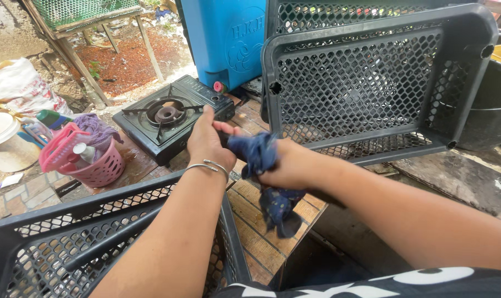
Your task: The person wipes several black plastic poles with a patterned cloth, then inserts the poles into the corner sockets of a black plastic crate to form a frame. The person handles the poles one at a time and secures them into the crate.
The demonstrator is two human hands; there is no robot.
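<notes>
A: Hands?
B: Left hand and right hand, fingers closed round a dark blue cloth above the wooden table, centre of scene.

A: Surroundings?
B: Black gas stove just beyond; pink basket far left; tilted black crate far right; second black crate near left.

Arms: bare to the elbow, no sleeves showing
Left wrist: two thin silver metal bangles
Torso: black garment with white print at the lower edge
</notes>
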